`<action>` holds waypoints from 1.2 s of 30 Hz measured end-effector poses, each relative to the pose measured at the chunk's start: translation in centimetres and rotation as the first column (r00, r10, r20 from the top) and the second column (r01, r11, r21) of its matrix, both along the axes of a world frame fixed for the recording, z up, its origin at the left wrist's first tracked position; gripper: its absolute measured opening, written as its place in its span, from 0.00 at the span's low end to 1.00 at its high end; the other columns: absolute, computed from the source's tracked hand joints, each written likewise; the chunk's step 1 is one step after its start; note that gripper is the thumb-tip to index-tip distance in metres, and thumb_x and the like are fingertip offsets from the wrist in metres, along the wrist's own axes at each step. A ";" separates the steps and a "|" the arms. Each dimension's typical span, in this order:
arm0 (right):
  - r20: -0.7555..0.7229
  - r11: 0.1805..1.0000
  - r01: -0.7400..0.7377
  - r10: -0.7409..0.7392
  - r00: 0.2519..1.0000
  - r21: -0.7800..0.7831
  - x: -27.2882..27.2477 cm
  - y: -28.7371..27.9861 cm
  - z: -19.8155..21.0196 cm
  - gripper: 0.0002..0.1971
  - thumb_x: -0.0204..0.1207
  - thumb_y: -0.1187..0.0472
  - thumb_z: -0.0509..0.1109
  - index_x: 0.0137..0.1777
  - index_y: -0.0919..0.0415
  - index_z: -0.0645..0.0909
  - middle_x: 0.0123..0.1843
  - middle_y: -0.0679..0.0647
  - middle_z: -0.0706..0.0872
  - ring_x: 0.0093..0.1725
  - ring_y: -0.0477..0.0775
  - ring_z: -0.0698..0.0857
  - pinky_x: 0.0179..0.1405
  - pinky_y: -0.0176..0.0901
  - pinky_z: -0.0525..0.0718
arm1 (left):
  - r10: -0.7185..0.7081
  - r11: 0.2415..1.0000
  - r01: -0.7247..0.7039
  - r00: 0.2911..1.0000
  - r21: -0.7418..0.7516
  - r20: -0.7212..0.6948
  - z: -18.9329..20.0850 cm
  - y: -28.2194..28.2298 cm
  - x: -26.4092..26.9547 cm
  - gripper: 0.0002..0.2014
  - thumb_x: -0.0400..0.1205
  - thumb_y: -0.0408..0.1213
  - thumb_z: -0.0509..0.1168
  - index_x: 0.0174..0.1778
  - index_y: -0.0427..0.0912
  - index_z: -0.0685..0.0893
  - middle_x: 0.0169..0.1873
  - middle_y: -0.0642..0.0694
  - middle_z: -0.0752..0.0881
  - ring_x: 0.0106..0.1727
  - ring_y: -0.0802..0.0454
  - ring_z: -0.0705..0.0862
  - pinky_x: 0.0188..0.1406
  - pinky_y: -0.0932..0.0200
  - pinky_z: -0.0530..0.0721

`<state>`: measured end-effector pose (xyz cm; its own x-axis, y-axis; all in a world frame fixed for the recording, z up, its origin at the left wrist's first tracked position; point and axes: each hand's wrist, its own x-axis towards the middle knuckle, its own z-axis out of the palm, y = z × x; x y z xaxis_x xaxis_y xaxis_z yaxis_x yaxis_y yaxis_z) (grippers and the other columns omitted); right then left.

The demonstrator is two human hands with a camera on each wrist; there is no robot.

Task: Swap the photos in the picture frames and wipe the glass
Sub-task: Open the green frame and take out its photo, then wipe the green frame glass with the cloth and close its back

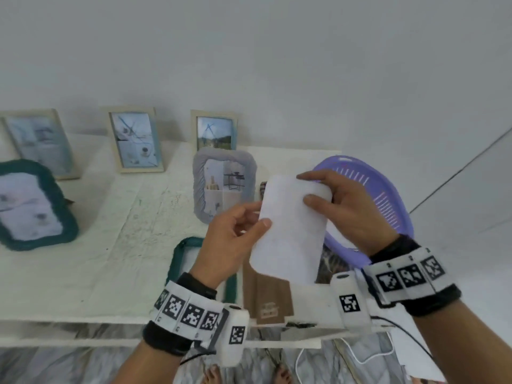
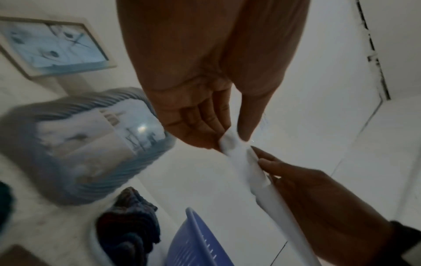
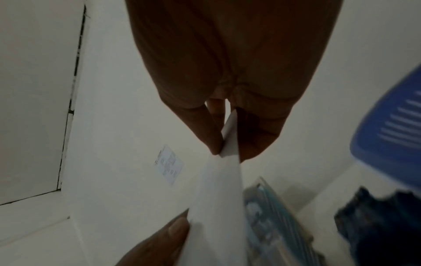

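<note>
Left hand (image 1: 232, 239) and right hand (image 1: 343, 209) pinch blank white sheet (image 1: 291, 231) | ribbed grey frame (image 1: 224, 184) | slotted purple basket (image 1: 388, 206)

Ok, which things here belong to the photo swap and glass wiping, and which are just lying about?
For the job:
- white sheet, pinched by left hand and right hand
- open green frame
- brown backing
- grey frame
- other frames
- dark cloth, probably for wiping

Lying about:
- purple basket
- cables
</note>
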<state>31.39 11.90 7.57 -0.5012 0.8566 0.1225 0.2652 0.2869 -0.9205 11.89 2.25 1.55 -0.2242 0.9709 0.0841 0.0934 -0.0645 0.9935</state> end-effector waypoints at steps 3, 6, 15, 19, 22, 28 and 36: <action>-0.100 0.979 0.098 -0.117 0.988 -0.177 -3.8 -3.1 -2.7 0.16 0.79 0.64 0.72 0.65 0.56 0.79 0.56 0.55 0.89 0.53 0.56 0.89 0.48 0.51 0.90 | 0.040 0.997 -0.038 0.999 -0.063 0.031 -1.1 -2.5 -3.7 0.13 0.79 0.38 0.73 0.59 0.43 0.87 0.46 0.43 0.92 0.50 0.41 0.90 0.48 0.46 0.90; -0.066 0.927 0.167 -0.200 0.978 -0.336 -6.7 -5.9 -5.5 0.16 0.80 0.63 0.71 0.66 0.58 0.77 0.45 0.60 0.89 0.45 0.59 0.90 0.41 0.58 0.90 | 0.144 0.979 -0.133 0.987 -0.153 0.066 -2.7 -4.7 -7.1 0.10 0.79 0.31 0.72 0.56 0.44 0.86 0.42 0.40 0.92 0.49 0.39 0.91 0.45 0.48 0.91; 0.184 0.910 0.241 -0.187 0.965 -0.338 -11.3 -11.0 -13.6 0.11 0.78 0.67 0.69 0.60 0.58 0.82 0.38 0.64 0.84 0.40 0.61 0.88 0.36 0.54 0.91 | 0.106 0.908 -0.229 0.936 -0.351 -0.336 -8.8 -8.7 -11.5 0.18 0.76 0.41 0.76 0.62 0.48 0.84 0.40 0.54 0.87 0.41 0.57 0.86 0.47 0.60 0.87; 0.338 0.948 0.221 -0.136 0.931 -0.230 -12.0 -11.4 -14.7 0.11 0.78 0.61 0.70 0.54 0.44 0.80 0.34 0.54 0.84 0.40 0.58 0.87 0.44 0.61 0.89 | 0.056 0.921 -0.253 0.837 -0.295 -0.544 -9.8 -8.7 -11.9 0.16 0.79 0.44 0.72 0.63 0.49 0.85 0.44 0.54 0.83 0.42 0.57 0.82 0.47 0.62 0.80; 0.430 0.963 0.219 -0.134 0.893 -0.155 -12.3 -11.3 -14.9 0.15 0.79 0.62 0.68 0.65 0.55 0.81 0.32 0.46 0.81 0.34 0.45 0.81 0.43 0.46 0.88 | -0.005 0.921 -0.243 0.774 -0.304 -0.634 -10.0 -8.5 -11.9 0.17 0.81 0.47 0.68 0.66 0.50 0.84 0.45 0.53 0.80 0.46 0.55 0.80 0.49 0.61 0.77; 0.510 0.976 0.196 -0.122 0.851 -0.093 -12.8 -11.4 -14.2 0.15 0.81 0.62 0.66 0.66 0.60 0.81 0.33 0.49 0.82 0.30 0.43 0.76 0.30 0.25 0.73 | -0.039 0.922 -0.231 0.741 -0.310 -0.670 -10.2 -8.4 -11.8 0.18 0.83 0.49 0.66 0.67 0.48 0.83 0.45 0.51 0.77 0.45 0.54 0.78 0.45 0.63 0.73; 0.597 0.990 0.139 -0.109 0.795 -0.005 -13.0 -11.3 -14.6 0.12 0.82 0.59 0.64 0.59 0.63 0.82 0.30 0.48 0.76 0.32 0.47 0.76 0.39 0.41 0.78 | -0.073 0.919 -0.205 0.753 -0.338 -0.654 -10.6 -8.6 -11.8 0.21 0.83 0.48 0.66 0.72 0.48 0.79 0.46 0.52 0.74 0.44 0.56 0.76 0.44 0.64 0.73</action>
<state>18.40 0.59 -7.04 -0.3516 0.9134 -0.2051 0.7947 0.1754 -0.5811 0.10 -6.33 -9.05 -0.3149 0.9409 -0.1245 0.7046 0.3196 0.6335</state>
